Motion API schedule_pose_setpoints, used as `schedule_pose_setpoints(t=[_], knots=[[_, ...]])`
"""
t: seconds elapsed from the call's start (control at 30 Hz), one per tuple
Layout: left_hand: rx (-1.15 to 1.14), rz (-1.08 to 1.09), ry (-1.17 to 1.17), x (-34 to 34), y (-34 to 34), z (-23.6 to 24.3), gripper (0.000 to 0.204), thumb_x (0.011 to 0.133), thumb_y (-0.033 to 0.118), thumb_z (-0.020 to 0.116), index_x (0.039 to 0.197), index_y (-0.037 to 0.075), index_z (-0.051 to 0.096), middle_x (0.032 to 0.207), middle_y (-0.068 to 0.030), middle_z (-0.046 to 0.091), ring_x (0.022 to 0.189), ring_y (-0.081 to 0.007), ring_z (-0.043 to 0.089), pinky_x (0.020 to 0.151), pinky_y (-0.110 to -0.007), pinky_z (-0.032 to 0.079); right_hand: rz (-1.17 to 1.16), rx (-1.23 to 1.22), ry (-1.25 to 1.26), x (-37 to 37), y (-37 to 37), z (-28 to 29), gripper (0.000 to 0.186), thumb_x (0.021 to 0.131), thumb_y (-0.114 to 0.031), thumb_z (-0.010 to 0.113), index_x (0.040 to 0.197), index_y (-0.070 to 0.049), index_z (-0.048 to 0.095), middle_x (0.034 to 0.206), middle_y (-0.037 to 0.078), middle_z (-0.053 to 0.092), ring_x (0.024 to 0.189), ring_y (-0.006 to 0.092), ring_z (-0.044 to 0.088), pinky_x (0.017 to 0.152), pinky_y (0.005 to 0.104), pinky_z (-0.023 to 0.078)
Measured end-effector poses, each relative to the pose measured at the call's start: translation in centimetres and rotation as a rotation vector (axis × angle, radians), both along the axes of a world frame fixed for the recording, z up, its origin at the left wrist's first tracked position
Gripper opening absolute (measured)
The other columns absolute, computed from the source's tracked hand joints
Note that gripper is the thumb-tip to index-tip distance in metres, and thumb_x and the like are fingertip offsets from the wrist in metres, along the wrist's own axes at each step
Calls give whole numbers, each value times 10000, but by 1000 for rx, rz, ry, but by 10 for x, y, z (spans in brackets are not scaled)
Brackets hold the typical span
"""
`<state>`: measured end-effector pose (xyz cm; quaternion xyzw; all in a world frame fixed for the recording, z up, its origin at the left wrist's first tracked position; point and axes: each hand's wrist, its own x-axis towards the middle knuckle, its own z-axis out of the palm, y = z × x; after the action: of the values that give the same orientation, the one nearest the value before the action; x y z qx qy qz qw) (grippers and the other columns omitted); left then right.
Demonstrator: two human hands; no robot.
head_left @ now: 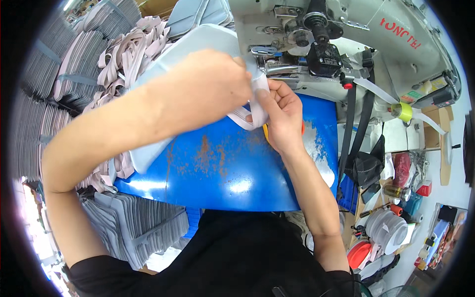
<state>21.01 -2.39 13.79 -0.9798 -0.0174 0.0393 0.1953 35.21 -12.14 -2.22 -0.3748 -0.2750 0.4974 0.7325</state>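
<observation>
Blue worktop (237, 168), scuffed through to rusty and pale patches, spreads below an industrial sewing machine (396, 37). Just beside the machine's metal fittings, a pale fabric strip (259, 94) is bent into a loop between the two hands. The right hand (284, 114) has thumb and index finger pinched on it, the other fingers curled. The left hand (217, 81) is fisted and blurred at the strip's other side; its fingertips are turned away, so I cannot tell whether they grip it. Under the left forearm lies a light grey panel (152, 152), and a yellow-and-orange object (267, 132), mostly hidden, sits behind the right hand. Farther left come a tangle of similar strips (131, 54) and tied stacks of grey panels (76, 67).

From here, I judge, the loop could twist or slip if the right pinch slackens while the left hand pulls. It might also catch on the fittings, being so close, and a careless tug could drag the panel askew.
</observation>
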Motion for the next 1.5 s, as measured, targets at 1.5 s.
schedule_pose_setpoints(t=[1.5], knots=[[-90, 46, 5, -43, -27, -2, 718, 824, 218, 723, 1521, 252, 558, 894, -52, 508, 591, -183, 643, 512, -332, 524, 83, 0, 30, -4, -44, 6, 376, 1055, -99, 632, 1398, 46, 577, 1096, 70, 759, 936, 71, 692, 835, 225, 529]])
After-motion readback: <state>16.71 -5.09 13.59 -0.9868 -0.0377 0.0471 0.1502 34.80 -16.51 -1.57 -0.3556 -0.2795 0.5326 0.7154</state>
